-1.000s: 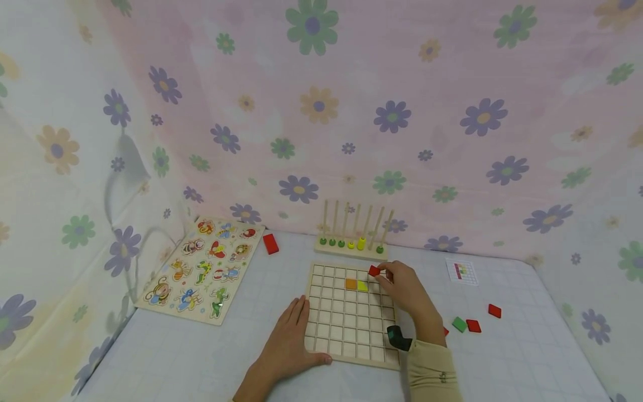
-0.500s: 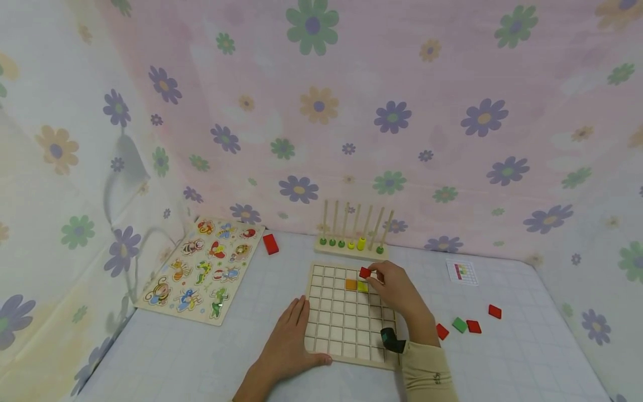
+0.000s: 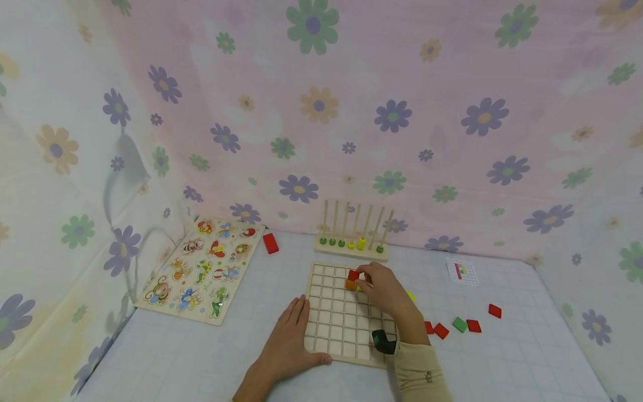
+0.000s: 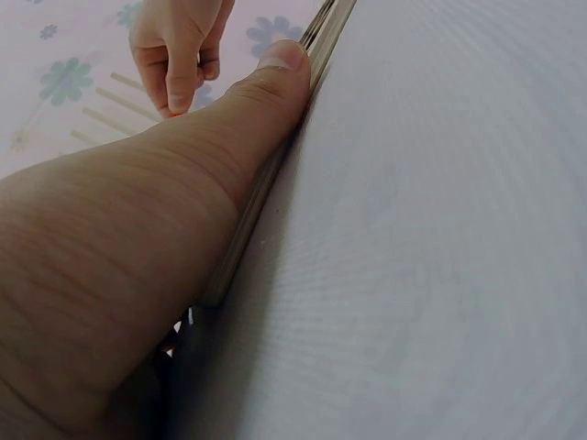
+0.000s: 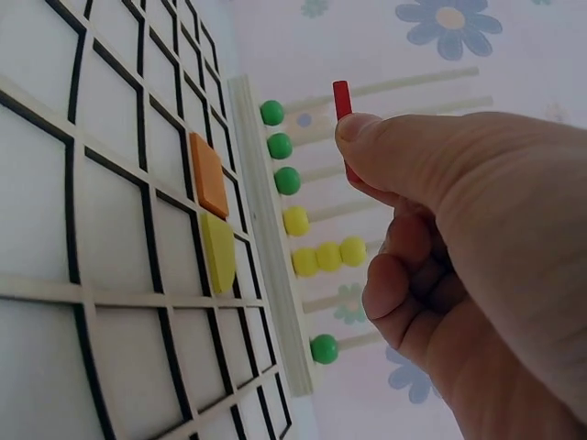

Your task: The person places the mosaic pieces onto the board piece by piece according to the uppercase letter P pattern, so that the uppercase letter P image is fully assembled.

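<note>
Over the wooden grid board (image 3: pixel 346 318), right hand (image 3: pixel 384 290) pinches a red square tile (image 3: pixel 353 274) just above the orange tile (image 3: pixel 350 285). Left hand (image 3: pixel 288 340), fingers flat, steadies the board's left edge. Next, probably line it up with an empty cell.

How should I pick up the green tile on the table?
Come straight down from above and pinch the green tile by two opposite edges. It lies flat, so only its thin sides give a hold. A red tile sits close on its right, so the near and far edges are probably easier than left and right.
</note>
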### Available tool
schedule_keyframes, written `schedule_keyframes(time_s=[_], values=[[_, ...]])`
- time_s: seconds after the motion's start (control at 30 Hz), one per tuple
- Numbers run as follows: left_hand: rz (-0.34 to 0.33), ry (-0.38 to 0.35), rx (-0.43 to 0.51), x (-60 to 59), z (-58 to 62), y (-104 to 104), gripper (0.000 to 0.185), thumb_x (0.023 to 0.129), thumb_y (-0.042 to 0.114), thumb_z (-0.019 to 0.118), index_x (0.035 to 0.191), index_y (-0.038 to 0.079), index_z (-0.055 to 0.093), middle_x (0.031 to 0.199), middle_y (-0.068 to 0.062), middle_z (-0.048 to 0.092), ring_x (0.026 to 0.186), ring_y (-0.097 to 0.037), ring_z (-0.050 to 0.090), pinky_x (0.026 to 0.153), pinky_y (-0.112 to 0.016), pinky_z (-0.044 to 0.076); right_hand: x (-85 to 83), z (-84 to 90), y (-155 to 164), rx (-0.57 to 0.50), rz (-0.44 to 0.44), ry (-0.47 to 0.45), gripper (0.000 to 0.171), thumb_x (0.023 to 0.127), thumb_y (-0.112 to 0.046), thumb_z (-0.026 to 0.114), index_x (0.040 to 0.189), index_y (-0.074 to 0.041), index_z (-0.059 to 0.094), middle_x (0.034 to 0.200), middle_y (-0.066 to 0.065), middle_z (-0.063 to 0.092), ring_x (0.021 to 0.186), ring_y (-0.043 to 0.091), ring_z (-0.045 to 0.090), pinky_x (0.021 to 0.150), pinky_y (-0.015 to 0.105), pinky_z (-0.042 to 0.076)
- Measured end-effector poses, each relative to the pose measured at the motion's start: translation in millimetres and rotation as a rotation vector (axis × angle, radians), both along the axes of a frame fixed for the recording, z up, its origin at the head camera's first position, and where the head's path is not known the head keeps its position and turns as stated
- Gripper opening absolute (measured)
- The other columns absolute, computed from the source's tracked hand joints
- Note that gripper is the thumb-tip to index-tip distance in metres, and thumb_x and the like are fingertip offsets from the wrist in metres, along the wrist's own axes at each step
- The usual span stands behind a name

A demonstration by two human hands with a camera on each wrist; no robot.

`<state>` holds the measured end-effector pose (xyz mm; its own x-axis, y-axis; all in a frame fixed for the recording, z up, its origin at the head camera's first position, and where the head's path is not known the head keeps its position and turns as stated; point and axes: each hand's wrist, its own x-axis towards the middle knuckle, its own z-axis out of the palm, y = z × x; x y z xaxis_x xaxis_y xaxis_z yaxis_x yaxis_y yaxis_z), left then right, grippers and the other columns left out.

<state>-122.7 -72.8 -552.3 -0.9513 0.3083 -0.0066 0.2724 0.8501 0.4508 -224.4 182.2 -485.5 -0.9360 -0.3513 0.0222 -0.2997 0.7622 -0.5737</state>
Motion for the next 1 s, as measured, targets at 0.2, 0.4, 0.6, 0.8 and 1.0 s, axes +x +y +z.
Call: schedule_keyframes(time_s=[0.2,0.4,0.6,0.8,1.0], values=[[-0.004,0.005,0.002,0.4,0.9,-0.5,0.135,0.067,0.091,0.064,0.162,0.003,0.023,0.170,-0.015,0.021,0.158,-0.033,0.018,0.127,-0.049,0.027,-1.0,-3.6,-5.9,0.018,0.026,0.008,0.022,0.098,-0.018,0.068,0.117,-0.008,0.071,0.081,-0.001,0.050,0.072,0.014,0.043,0.063,0.027,0.037],[-0.003,0.007,-0.001,0.0,1.2,-0.5,0.136,0.067,0.090,0.064,0.162,0.003,0.022,0.170,-0.015,0.021,0.159,-0.033,0.018,0.127,-0.048,0.027,-0.7,-5.7,-8.2,-0.002,0.033,0.020,0.020,0.097,-0.019,0.070,0.114,-0.008,0.072,0.080,-0.002,0.050,0.071,0.013,0.044,0.062,0.027,0.037],[-0.004,-0.002,0.003,0.6,0.9,-0.4,0.135,0.067,0.090,0.065,0.162,0.003,0.023,0.170,-0.015,0.022,0.158,-0.033,0.019,0.127,-0.048,0.027,-1.5,-10.4,-9.6,-0.003,0.030,0.023,0.018,0.097,-0.020,0.070,0.111,-0.009,0.073,0.078,-0.002,0.049,0.070,0.012,0.043,0.060,0.026,0.036],[-0.007,-0.004,-0.005,0.4,1.2,-0.5,0.134,0.068,0.090,0.065,0.162,0.003,0.024,0.170,-0.015,0.022,0.158,-0.033,0.019,0.127,-0.048,0.027,-2.0,-11.6,-12.3,-0.027,0.042,0.015,0.016,0.096,-0.018,0.070,0.108,-0.009,0.073,0.080,-0.002,0.051,0.072,0.013,0.045,0.062,0.026,0.039],[-0.008,0.001,-0.004,-0.3,1.0,-0.5,0.135,0.068,0.090,0.065,0.162,0.003,0.022,0.170,-0.014,0.021,0.159,-0.033,0.018,0.127,-0.048,0.027,-2.9,-12.2,-15.6,-0.037,0.054,0.019,0.015,0.096,-0.017,0.070,0.108,-0.008,0.073,0.081,-0.003,0.053,0.070,0.012,0.046,0.062,0.025,0.041]])
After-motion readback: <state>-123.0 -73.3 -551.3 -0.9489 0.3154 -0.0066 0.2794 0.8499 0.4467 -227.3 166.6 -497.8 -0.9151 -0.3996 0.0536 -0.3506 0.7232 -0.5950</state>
